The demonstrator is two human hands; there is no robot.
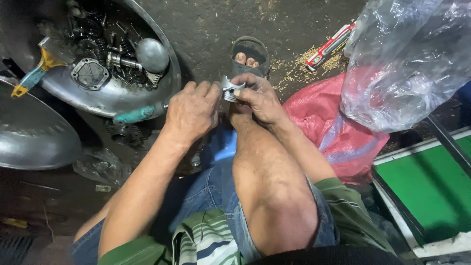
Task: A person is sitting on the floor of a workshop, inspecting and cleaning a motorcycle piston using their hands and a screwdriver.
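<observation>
Piston-like metal part (231, 89), small and silvery, sits between both hands above the raised knee, just short of the sandalled foot (249, 56). Left hand (192, 112): fingers curled closed around the part's left side. Right hand (260, 98): fingers pinched shut on its right edge and top.

Head view, packaging: clear crumpled plastic bag (407, 64) at upper right, lying over a red woven sack (333, 122). Red-and-white flat pack (329, 46) on the floor among sawdust. Green panel (431, 186) with a white border at lower right.

Containers: round metal basin (110, 95) at upper left holds greasy engine parts, a square cover plate (90, 73) and a yellow-and-teal handled tool (32, 76). Second metal pan (34, 132) at left. Teal-handled tool (140, 114) lies by the basin rim, near the left hand.
</observation>
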